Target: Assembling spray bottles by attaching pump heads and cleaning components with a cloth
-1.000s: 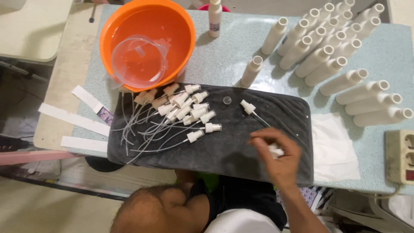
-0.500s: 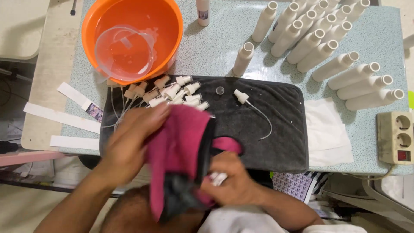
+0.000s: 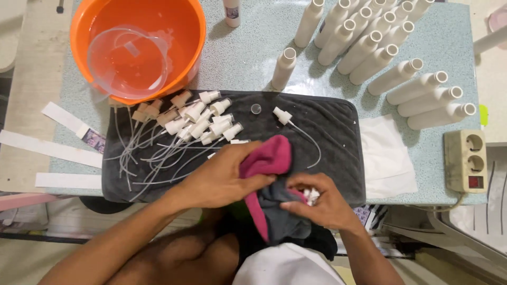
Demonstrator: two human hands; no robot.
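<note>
The left hand [image 3: 222, 177] is curled tight over a pink and grey cloth [image 3: 269, 179] at the near edge of the dark mat [image 3: 338, 158]; the right hand [image 3: 322, 203] pinches a small white spray cap [image 3: 311, 195] against that cloth, fingers nearly closed; white paper strips [image 3: 50, 148] lie left of the mat; a white power strip [image 3: 469, 161] with a red switch sits far right; white bottles [image 3: 380, 58] crowd the far side.

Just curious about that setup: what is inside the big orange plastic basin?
Inside the round orange plastic basin sits a clear plastic jug, apparently in clear liquid. The jug blurs the basin floor beneath it, so anything lying there cannot be made out.
</note>
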